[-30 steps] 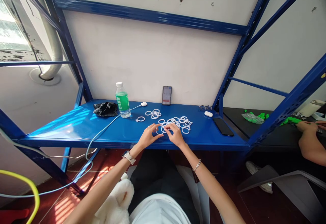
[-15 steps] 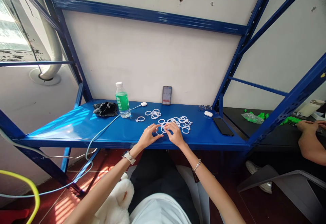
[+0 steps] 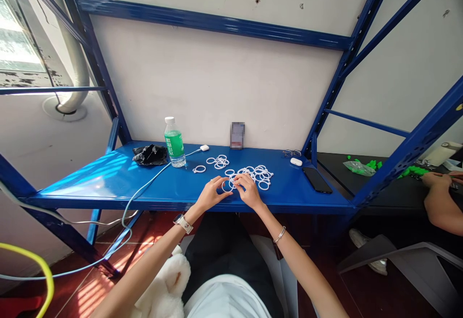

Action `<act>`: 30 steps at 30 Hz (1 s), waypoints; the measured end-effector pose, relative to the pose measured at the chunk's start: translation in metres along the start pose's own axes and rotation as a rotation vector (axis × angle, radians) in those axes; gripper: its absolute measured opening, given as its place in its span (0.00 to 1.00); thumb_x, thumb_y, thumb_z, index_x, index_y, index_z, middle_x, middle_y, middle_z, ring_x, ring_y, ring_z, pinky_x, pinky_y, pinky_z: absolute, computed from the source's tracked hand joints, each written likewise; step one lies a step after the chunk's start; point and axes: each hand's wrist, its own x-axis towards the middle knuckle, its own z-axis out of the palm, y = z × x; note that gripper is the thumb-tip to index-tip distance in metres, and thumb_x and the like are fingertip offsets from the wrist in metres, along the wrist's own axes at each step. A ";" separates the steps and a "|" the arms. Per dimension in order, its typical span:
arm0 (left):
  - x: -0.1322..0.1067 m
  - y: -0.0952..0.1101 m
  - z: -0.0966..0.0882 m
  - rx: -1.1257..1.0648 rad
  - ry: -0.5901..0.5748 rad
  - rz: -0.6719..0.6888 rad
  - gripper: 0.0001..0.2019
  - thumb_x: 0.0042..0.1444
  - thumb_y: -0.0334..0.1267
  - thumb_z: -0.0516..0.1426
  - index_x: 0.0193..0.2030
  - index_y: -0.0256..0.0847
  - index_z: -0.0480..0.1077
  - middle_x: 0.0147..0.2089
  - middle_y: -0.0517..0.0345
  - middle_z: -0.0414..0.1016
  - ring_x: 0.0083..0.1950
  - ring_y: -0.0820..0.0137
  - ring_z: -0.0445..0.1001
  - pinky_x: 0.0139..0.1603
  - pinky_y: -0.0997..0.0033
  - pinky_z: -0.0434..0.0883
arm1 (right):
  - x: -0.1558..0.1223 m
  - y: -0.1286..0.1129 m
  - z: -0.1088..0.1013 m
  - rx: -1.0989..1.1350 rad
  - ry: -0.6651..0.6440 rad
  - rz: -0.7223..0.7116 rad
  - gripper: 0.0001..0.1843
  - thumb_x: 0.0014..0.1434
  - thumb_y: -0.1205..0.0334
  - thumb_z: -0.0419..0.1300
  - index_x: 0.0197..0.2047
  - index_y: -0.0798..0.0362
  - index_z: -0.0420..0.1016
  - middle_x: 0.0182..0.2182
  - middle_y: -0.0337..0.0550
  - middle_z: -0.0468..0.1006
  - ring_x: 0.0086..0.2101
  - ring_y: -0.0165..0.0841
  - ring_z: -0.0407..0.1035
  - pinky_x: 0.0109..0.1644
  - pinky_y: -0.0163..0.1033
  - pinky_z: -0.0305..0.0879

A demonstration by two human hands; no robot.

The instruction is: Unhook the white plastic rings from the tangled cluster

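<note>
Between my two hands, near the front edge of the blue table, is a white plastic ring (image 3: 226, 186). My left hand (image 3: 212, 193) grips its left side between thumb and fingers. My right hand (image 3: 248, 191) pinches the ring's right side, its fingertips hiding that part. Just behind and to the right of my right hand lies a heap of similar white rings (image 3: 263, 173), partly overlapping. A smaller cluster of rings (image 3: 219, 161) sits farther back on the left, with a single ring (image 3: 198, 169) beside it.
On the left stand a water bottle (image 3: 174, 143) and a crumpled black bag (image 3: 149, 155). A cable (image 3: 149, 183) crosses the table. A phone (image 3: 237, 135) leans on the wall; another phone (image 3: 317, 180), a white case (image 3: 295, 161) and glasses (image 3: 291, 153) lie right. A co-worker's hands (image 3: 439, 179) are far right.
Hardly anything differs. Both hands keep their places around the white ring, and the rings on the table lie as before.
</note>
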 end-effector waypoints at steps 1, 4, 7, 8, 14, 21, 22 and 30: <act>0.000 0.000 0.000 0.003 0.001 0.001 0.24 0.56 0.56 0.55 0.53 0.43 0.67 0.36 0.58 0.68 0.31 0.70 0.69 0.30 0.71 0.69 | 0.000 0.000 0.000 0.001 -0.001 -0.003 0.10 0.65 0.65 0.51 0.34 0.49 0.72 0.39 0.45 0.76 0.42 0.38 0.68 0.46 0.47 0.68; 0.000 0.000 0.000 0.001 0.001 0.002 0.24 0.56 0.56 0.55 0.53 0.43 0.68 0.35 0.58 0.68 0.31 0.70 0.69 0.30 0.71 0.69 | -0.001 0.001 0.000 0.003 -0.006 -0.004 0.10 0.65 0.65 0.51 0.34 0.49 0.72 0.39 0.44 0.75 0.42 0.38 0.68 0.45 0.47 0.68; 0.000 0.000 0.000 -0.004 0.001 0.002 0.24 0.56 0.56 0.56 0.53 0.43 0.67 0.36 0.58 0.68 0.31 0.71 0.68 0.30 0.72 0.69 | -0.001 0.001 0.000 0.002 -0.011 0.006 0.11 0.65 0.64 0.51 0.34 0.49 0.72 0.39 0.44 0.75 0.42 0.38 0.68 0.45 0.46 0.68; 0.000 0.000 0.000 -0.003 0.002 0.002 0.23 0.56 0.55 0.56 0.53 0.43 0.67 0.36 0.58 0.68 0.31 0.71 0.68 0.30 0.72 0.69 | -0.001 0.001 0.000 0.002 -0.013 0.010 0.11 0.65 0.64 0.51 0.34 0.49 0.72 0.38 0.44 0.75 0.42 0.38 0.68 0.45 0.46 0.68; 0.000 0.001 -0.001 -0.001 0.007 -0.006 0.24 0.56 0.56 0.56 0.53 0.42 0.68 0.36 0.57 0.69 0.31 0.70 0.69 0.30 0.72 0.69 | 0.000 -0.001 -0.001 -0.003 0.010 0.016 0.09 0.64 0.64 0.52 0.35 0.49 0.72 0.37 0.44 0.76 0.41 0.38 0.69 0.45 0.46 0.68; 0.001 0.002 -0.003 -0.017 0.035 -0.009 0.26 0.55 0.57 0.56 0.53 0.41 0.68 0.35 0.57 0.70 0.32 0.70 0.69 0.32 0.71 0.70 | 0.000 -0.001 -0.003 -0.012 0.024 0.065 0.08 0.64 0.61 0.53 0.42 0.50 0.73 0.38 0.45 0.77 0.42 0.39 0.69 0.45 0.45 0.69; 0.001 0.002 -0.003 -0.020 0.037 -0.009 0.26 0.55 0.57 0.56 0.53 0.41 0.68 0.35 0.57 0.70 0.32 0.70 0.69 0.33 0.71 0.70 | 0.000 -0.001 -0.003 -0.010 0.022 0.071 0.08 0.64 0.60 0.53 0.43 0.49 0.72 0.39 0.45 0.77 0.42 0.39 0.69 0.45 0.45 0.69; 0.001 0.001 -0.002 -0.031 0.035 -0.018 0.26 0.57 0.57 0.55 0.56 0.42 0.66 0.37 0.56 0.70 0.32 0.70 0.69 0.35 0.70 0.70 | 0.000 0.002 -0.001 0.008 0.019 0.079 0.08 0.65 0.60 0.54 0.41 0.50 0.73 0.37 0.45 0.77 0.39 0.37 0.70 0.43 0.43 0.69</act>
